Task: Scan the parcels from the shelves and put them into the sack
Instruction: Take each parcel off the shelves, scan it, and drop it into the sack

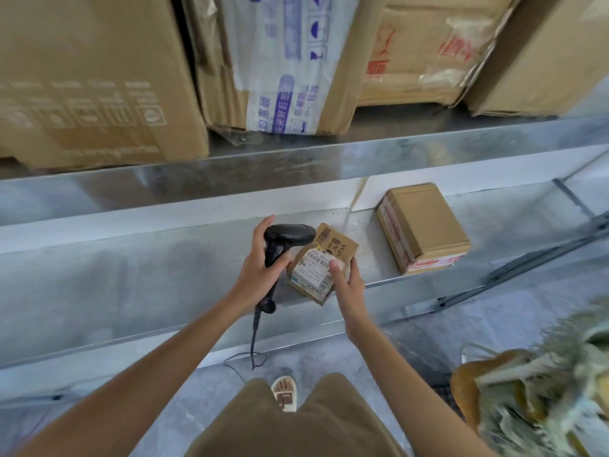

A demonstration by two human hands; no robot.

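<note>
Left hand (260,262) grips the scanner (283,240); right hand (346,278) pinches the small parcel (321,263) near the shelf's (131,275) front edge. Stiff, probably light cardboard; hold its sides.

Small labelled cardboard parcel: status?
Left hand grips black handheld scanner. Right hand holds small labelled cardboard parcel above shelf. Woven sack right. Nothing blocking.

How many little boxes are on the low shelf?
2. One small box is held in the right hand at the shelf's front edge; the other box lies farther right on the shelf. Others may be hidden.
</note>
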